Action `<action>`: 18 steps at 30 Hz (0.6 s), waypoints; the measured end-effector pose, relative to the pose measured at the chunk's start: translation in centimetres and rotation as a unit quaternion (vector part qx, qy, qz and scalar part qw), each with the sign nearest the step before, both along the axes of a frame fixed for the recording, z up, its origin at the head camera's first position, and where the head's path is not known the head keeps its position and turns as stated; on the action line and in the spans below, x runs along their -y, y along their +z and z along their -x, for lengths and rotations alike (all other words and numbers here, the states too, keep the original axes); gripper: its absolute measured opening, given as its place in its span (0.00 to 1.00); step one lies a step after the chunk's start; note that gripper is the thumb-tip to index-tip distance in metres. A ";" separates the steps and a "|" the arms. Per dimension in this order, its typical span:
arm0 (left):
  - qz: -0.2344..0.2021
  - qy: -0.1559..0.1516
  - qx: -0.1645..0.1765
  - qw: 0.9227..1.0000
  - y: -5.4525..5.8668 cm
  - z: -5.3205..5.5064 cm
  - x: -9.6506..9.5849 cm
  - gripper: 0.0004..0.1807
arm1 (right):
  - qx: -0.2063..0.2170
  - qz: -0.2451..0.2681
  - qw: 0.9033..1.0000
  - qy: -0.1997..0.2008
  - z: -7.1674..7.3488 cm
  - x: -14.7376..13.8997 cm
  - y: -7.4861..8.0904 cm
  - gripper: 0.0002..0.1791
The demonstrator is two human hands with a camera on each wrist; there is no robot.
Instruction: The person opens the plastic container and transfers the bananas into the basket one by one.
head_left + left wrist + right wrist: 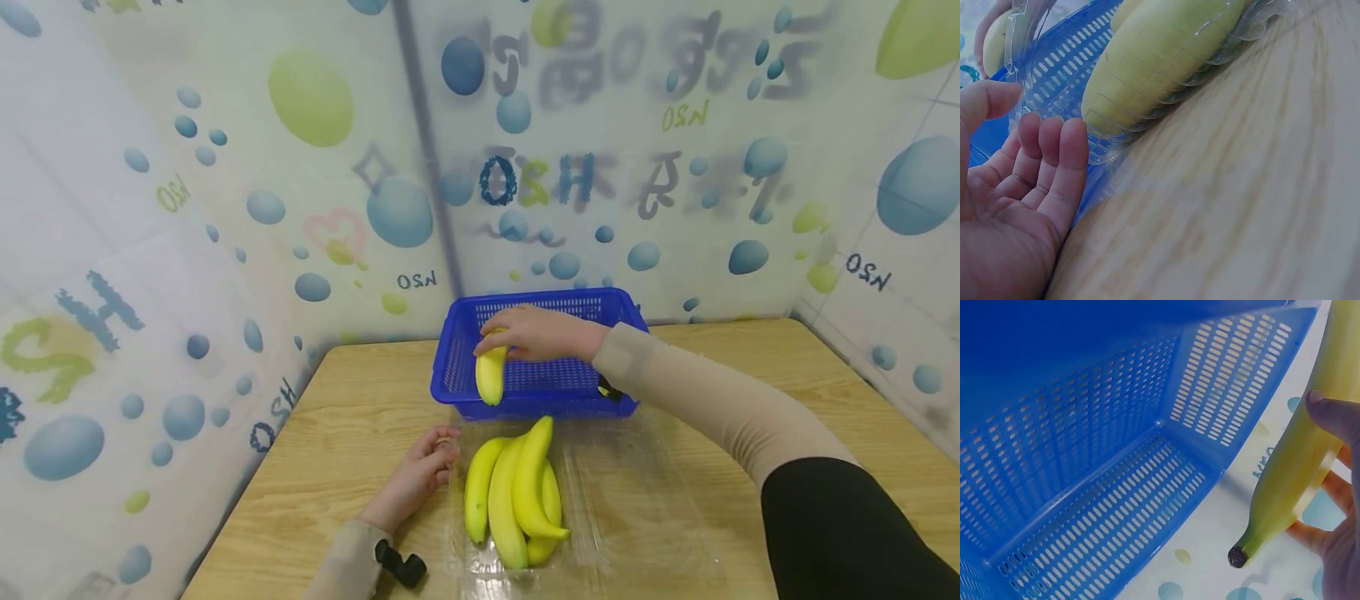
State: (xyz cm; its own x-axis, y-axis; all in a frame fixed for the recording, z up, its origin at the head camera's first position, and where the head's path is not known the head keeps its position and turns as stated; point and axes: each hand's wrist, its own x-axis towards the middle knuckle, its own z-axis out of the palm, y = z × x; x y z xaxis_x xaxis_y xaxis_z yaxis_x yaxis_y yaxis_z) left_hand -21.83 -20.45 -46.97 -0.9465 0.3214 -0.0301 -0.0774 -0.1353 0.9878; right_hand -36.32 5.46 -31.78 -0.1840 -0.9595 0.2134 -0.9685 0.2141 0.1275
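My right hand (522,335) grips a yellow banana (491,375) over the front left of the blue plastic basket (540,408). Close up in the right wrist view, thumb and fingers wrap the banana (1297,456), its dark-tipped end pointing down beside the basket (1166,444). On the table, several bananas (506,500) lie in the left half of a clear plastic clamshell box (630,508). My left hand (420,475) lies at the box's left edge. The left wrist view shows its fingers (1072,153) loosely bent against the clear plastic, thumb apart.
The basket stands at the back of the wooden table (315,467), just behind the clear box. Printed curtain-like sheets (337,208) rise behind the table and along both sides. A small black device (401,567) is strapped on the left wrist.
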 end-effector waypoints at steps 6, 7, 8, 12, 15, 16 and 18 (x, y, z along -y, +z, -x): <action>0.001 0.001 -0.001 1.000 -0.1 0.0 0.0 0.17 | -0.002 -0.006 1.000 -0.007 0.9 0.0 0.2 0.25; 0.000 0.001 -0.001 1.000 -0.1 0.0 0.0 0.17 | -0.002 -0.009 1.000 -0.007 1.0 0.1 0.3 0.25; 0.000 0.002 -0.002 1.000 -0.1 -0.1 0.0 0.17 | -0.003 -0.013 1.000 -0.007 1.2 0.1 0.3 0.25; 0.001 0.000 -0.004 1.000 -0.2 -0.1 0.0 0.16 | -0.014 -0.026 1.000 -0.010 1.7 0.3 0.4 0.24; 0.002 -0.001 -0.005 1.000 -0.2 -0.1 0.0 0.16 | -0.028 -0.034 0.999 -0.013 2.1 0.4 0.4 0.24; 0.003 -0.002 -0.005 1.000 -0.2 -0.1 0.1 0.16 | -0.031 -0.033 0.999 -0.013 2.3 0.4 0.4 0.24; 0.005 -0.001 -0.006 1.000 -0.2 -0.1 0.0 0.16 | -0.036 -0.032 0.999 -0.014 2.7 0.5 0.3 0.25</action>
State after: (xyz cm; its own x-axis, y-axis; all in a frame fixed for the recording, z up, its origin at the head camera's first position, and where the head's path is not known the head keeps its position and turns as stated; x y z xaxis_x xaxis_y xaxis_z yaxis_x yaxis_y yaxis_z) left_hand -21.73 -20.48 -47.14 -0.9464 0.3223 -0.0220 -0.0657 -0.1254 0.9899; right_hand -38.98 4.96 -31.49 -0.1981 -0.9661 0.1655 -0.9497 0.2310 0.2114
